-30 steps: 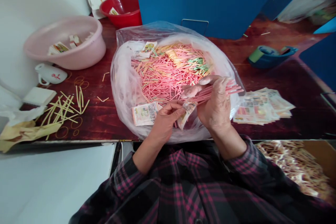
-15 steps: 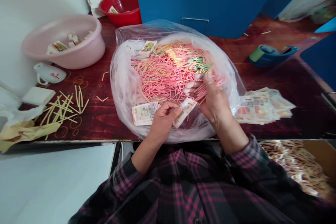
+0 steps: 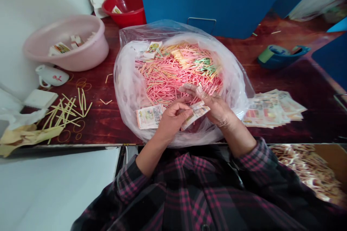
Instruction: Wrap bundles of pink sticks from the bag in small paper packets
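Note:
A clear plastic bag (image 3: pixel 128 90) lies wide open, full of short pink, yellow and green sticks (image 3: pixel 165 79). Over its near side my left hand (image 3: pixel 173 117) pinches a small printed packet (image 3: pixel 195 115) between thumb and fingers. My right hand (image 3: pixel 211 103) is at the packet's right end, palm turned inward and fingers stretched to the left over the sticks; whether it holds any sticks is hidden. More printed packets (image 3: pixel 149 117) lie on the bag's near left edge, beside my left hand. A small printed box (image 3: pixel 153 48) rests at the back left of the sticks.
Left: pink basin (image 3: pixel 92 52), white mug (image 3: pixel 51 75), loose pale sticks (image 3: pixel 63 113) and rubber bands. Behind: red basin (image 3: pixel 130 16) and blue panel (image 3: pixel 206 0). Right: flat filled packets (image 3: pixel 273 110) and a blue tape holder (image 3: pixel 273 59). Below right, a box of packets (image 3: pixel 306 169).
My right hand has moved left and closer to my left hand. The pink sticks it held are no longer visible in it. The packet in my left hand now tilts more to the right.

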Available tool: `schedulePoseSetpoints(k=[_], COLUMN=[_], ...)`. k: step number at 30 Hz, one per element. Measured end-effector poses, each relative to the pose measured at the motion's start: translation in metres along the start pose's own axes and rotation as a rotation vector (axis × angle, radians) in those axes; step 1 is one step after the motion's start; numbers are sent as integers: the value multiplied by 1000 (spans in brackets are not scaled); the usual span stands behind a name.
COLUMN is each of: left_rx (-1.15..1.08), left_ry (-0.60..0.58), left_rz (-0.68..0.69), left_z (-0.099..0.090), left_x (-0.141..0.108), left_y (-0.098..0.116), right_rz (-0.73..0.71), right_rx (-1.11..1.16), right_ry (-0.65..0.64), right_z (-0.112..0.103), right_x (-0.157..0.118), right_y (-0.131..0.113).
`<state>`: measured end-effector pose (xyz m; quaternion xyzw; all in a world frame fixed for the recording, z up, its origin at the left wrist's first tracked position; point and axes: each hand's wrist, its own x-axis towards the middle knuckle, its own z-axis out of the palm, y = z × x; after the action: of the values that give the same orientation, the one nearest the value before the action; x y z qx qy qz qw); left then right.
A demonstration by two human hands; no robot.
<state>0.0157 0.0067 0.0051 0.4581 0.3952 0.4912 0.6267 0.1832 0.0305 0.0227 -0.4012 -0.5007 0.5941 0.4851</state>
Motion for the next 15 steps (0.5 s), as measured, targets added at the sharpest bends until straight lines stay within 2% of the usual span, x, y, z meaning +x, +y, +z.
schedulePoseSetpoints(k=[4,7,10,15], left_rx=[-11,-6,-1,6], left_ry=[-56,-45,36,170], left_rz=[-74,-68,-24,77], left_z=[1,1,0,-1], left_x=[2,2,3,4], left_y=[0,-1,-1,-1], right_rz=[45,93,55,-202], right_rx=[51,124,182,39], right_ry=[-91,-99,33,397], right_z=[-2,0,-1,-10], right_x=[0,0,6,8], right_y=[-1,-2,-1,-4])
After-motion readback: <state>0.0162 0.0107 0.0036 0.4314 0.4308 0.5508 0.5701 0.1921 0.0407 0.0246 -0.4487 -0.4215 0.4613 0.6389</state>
